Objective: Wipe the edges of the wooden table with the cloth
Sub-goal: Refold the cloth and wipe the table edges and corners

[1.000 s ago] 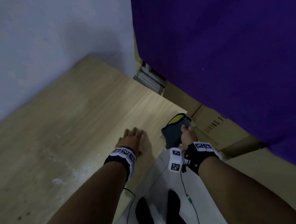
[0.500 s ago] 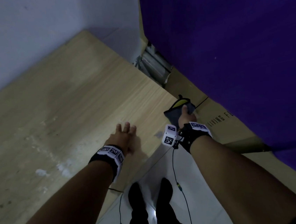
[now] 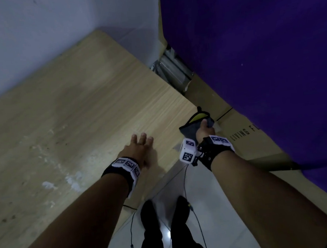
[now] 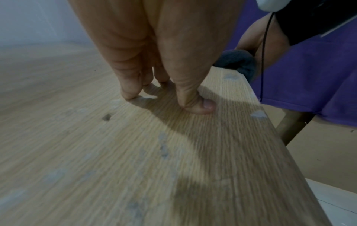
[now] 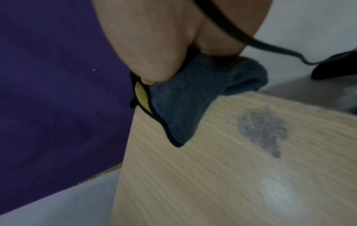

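Note:
The light wooden table fills the left of the head view, its right corner near the middle. My right hand grips a dark grey cloth with a yellow inner face, wrapped over that corner's edge. In the right wrist view the cloth is bunched under my palm and hangs over the table edge. My left hand rests flat on the tabletop beside the near edge, fingers straight. In the left wrist view its fingertips and thumb press the wood, and the cloth shows beyond.
A purple fabric hangs over a cardboard box close to the table's right side. A metal bracket sits in the gap by the white wall. White smears mark the tabletop. My legs stand on pale floor tiles.
My right hand has slid the cloth forward along the table's right edge, away from me. The left hand has stayed pressed on the tabletop, and my view has shifted with the step.

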